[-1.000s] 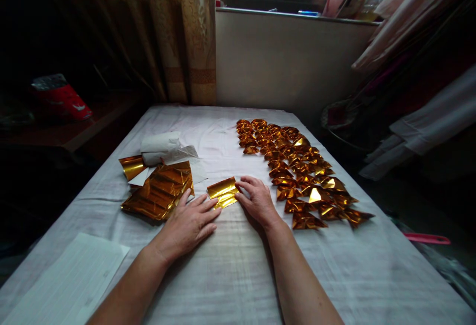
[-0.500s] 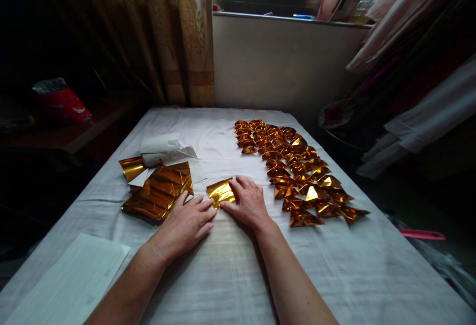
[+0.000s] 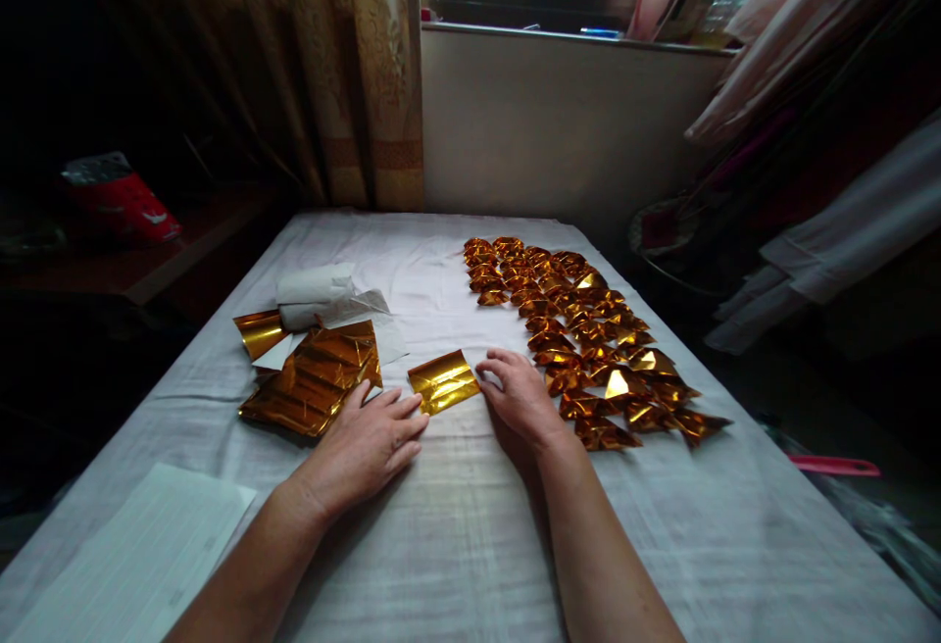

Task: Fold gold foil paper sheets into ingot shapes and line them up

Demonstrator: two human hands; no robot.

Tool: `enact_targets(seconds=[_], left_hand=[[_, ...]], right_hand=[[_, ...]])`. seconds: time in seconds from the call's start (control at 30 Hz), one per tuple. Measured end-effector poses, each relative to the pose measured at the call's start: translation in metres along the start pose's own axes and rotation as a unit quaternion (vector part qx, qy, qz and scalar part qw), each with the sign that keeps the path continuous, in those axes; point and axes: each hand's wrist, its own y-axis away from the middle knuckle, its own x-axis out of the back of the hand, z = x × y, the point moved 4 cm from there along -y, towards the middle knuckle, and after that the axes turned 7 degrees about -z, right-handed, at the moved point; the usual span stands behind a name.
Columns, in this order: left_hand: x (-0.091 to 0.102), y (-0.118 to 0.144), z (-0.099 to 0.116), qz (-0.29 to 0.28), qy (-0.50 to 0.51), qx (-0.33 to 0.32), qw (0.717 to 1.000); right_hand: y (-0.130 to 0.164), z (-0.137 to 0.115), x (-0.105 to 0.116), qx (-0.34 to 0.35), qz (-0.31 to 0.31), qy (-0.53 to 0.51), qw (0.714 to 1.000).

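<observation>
A small sheet of gold foil paper (image 3: 444, 382), creased across its middle, lies on the white cloth between my hands. My left hand (image 3: 371, 435) rests flat with its fingers apart, the fingertips at the foil sheet's left edge. Behind that hand is a stack of gold foil paper (image 3: 320, 376), its right side close to my fingers. My right hand (image 3: 519, 396) is at the foil sheet's right edge, fingers slightly bent and apart, holding nothing. To its right stand several rows of folded gold foil pieces (image 3: 588, 329).
A white paper roll (image 3: 316, 290) lies behind the foil stack. A white sheet of paper (image 3: 139, 555) is at the table's near left. The cloth-covered table (image 3: 441, 545) meets a wall below the window; hanging clothes (image 3: 853, 222) are on the right. A red packet (image 3: 124, 202) sits on a side surface.
My right hand has moved right off the gold foil sheet, uncovering its right part. The left hand has stayed in place.
</observation>
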Motion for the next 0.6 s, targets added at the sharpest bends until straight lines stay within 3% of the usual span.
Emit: enact_targets(seconds=[0.1, 0.27, 0.4, 0.5, 0.6], left_hand=[[-0.002, 0.000, 0.000, 0.013, 0.002, 0.000, 1.000], [-0.005, 0.001, 0.001, 0.017, 0.003, -0.003, 1.000], [-0.005, 0.002, 0.001, 0.010, 0.004, 0.003, 1.000], [-0.005, 0.002, 0.002, 0.003, -0.003, 0.008, 1.000], [-0.006, 0.002, 0.004, 0.011, -0.003, 0.008, 1.000]], right_hand=[[0.001, -0.008, 0.005, -0.033, 0.001, 0.030, 0.999], [0.004, -0.018, 0.012, -0.151, -0.074, 0.040, 0.985], [0.004, -0.023, 0.014, -0.178, -0.083, 0.020, 0.980], [0.001, -0.019, 0.012, -0.174, -0.072, -0.032, 0.982], [-0.003, -0.011, 0.003, -0.175, -0.072, -0.164, 0.968]])
